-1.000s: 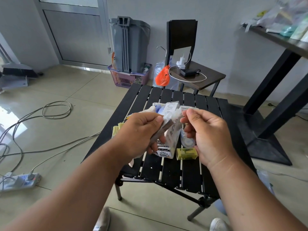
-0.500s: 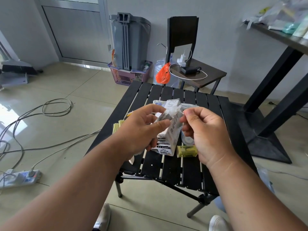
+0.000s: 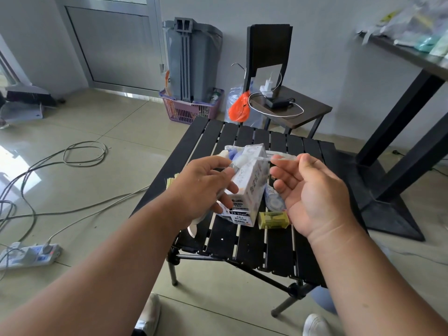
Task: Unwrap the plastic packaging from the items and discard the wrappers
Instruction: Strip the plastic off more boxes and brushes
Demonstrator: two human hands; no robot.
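Note:
My left hand grips a slim white item whose lower end shows under my wrist. A strip of clear plastic wrapper stretches from my left fingertips to my right hand, which is turned palm up and pinches it between thumb and forefinger. Behind my hands a white printed box stands tilted on the black slatted table. A round tape dispenser in packaging and a small yellow-green case lie beside the box. A blue packaged item sits behind it.
A dark chair with a charger and white cable stands past the table. A grey bin stands in a purple basket, next to an orange bag. Cables and a power strip lie on the floor at left. A black table leg is at right.
My hands have drawn apart. The right hand turned palm up and pulled the clear wrapper out to the right, away from the item in my left hand.

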